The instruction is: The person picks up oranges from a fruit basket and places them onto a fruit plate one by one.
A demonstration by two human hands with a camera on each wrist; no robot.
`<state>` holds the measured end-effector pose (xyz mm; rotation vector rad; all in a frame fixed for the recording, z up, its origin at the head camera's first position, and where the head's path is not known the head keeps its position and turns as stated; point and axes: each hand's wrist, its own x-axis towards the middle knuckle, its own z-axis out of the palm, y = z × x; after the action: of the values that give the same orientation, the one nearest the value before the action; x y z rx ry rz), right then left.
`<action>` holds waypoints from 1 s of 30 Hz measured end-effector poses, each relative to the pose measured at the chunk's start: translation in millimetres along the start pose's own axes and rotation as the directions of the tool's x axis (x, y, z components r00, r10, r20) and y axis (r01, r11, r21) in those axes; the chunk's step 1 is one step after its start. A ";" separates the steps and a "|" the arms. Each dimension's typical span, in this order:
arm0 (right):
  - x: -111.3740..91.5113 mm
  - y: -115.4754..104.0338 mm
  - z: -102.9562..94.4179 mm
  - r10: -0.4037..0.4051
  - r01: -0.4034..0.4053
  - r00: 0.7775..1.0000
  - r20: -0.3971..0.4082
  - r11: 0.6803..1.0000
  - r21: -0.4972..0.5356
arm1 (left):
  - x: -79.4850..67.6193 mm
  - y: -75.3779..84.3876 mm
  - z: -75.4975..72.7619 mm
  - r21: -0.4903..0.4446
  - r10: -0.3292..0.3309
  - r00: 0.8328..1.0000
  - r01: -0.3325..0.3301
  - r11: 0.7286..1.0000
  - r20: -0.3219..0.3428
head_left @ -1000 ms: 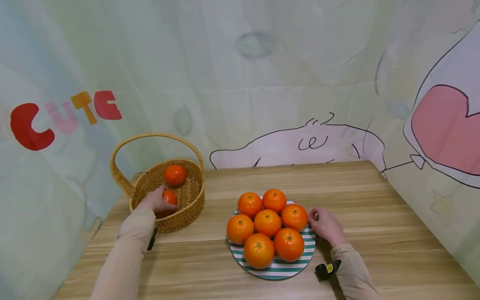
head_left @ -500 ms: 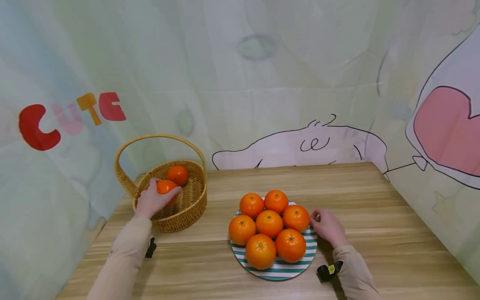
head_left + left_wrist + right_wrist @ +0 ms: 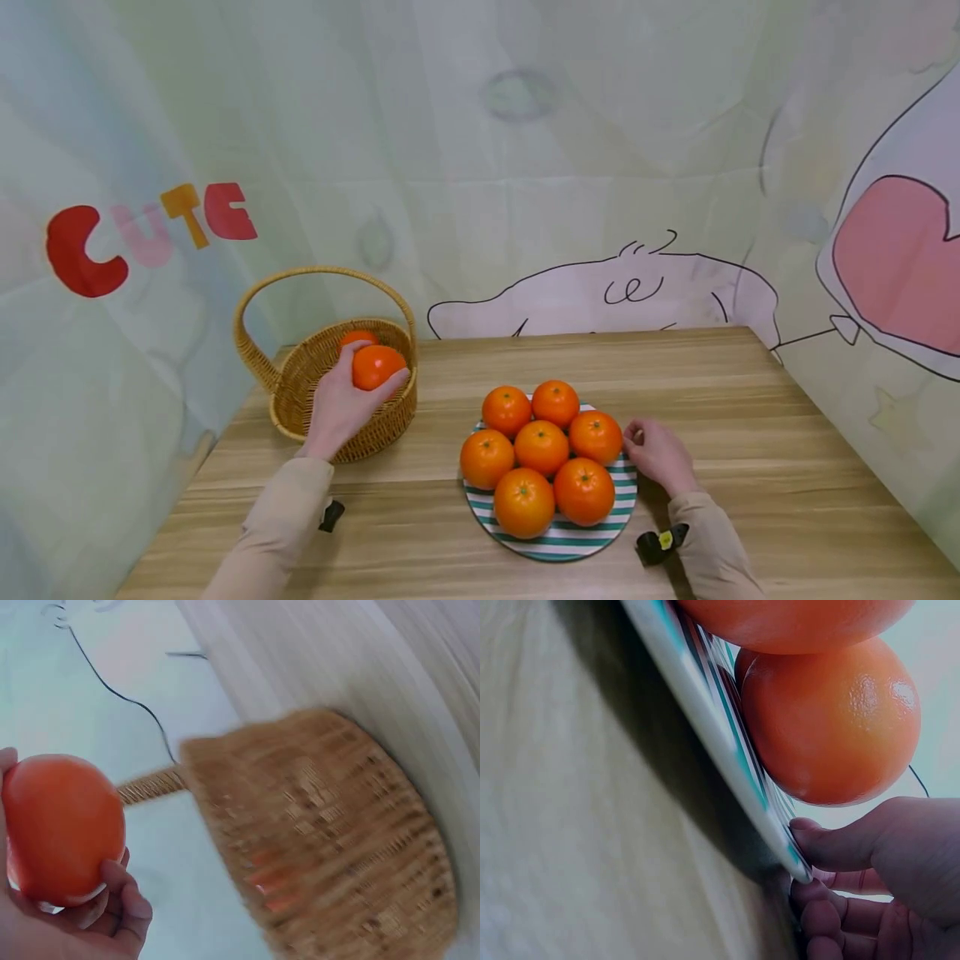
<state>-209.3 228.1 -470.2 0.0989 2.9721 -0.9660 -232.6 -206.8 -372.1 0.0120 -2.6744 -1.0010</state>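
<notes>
My left hand [image 3: 341, 412] holds a smooth, shiny orange-red fruit [image 3: 378, 367], like a tomato or persimmon, between thumb and fingers. In the head view it is over the right part of a wicker basket [image 3: 296, 387]; the left wrist view has the fruit [image 3: 67, 825] lifted off the basket [image 3: 352, 817]. Another orange-red fruit [image 3: 358, 337] lies in the basket, partly hidden. On the right, my right hand [image 3: 660, 457] pinches the rim of a green-and-white striped plate [image 3: 551, 547], thumb above and fingers below in the right wrist view. Several oranges [image 3: 541, 448] sit on the plate.
The basket's tall arched handle [image 3: 326, 270] rises above its bowl. Both stand on a wooden table [image 3: 420, 533]. A printed cloth [image 3: 480, 208] hangs behind and along the sides. A black strap device [image 3: 660, 543] is on the right wrist.
My left hand has lifted the orange-red fruit from the basket's bottom and carried it up and to the right. The right hand stays at the plate's rim.
</notes>
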 end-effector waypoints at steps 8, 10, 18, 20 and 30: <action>0.1 0.5 0.0 0.005 -0.005 1.000 0.005 1.000 -0.005 | -8.2 31.9 7.0 -0.109 0.036 0.995 -0.025 0.994 0.094; 0.1 0.5 0.3 0.007 -0.007 1.000 0.006 1.000 -0.003 | -9.1 37.1 11.1 -0.135 0.058 0.993 -0.044 0.990 0.102; 0.8 1.1 1.4 0.000 0.000 1.000 0.004 1.000 -0.005 | -11.1 53.5 29.6 -0.221 0.128 0.982 -0.095 0.971 0.139; 0.3 0.7 1.2 -0.001 0.001 1.000 0.005 1.000 -0.002 | -11.1 57.7 33.4 -0.244 0.151 0.977 -0.111 0.963 0.149; 0.7 1.6 1.4 -0.008 0.008 1.000 0.004 1.000 -0.004 | -13.1 76.8 52.7 -0.249 0.279 0.949 -0.237 0.939 0.149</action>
<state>-209.9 228.6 -472.3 0.0855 2.9728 -0.9592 -227.1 -113.3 -363.9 -0.4905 -2.6070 -1.2647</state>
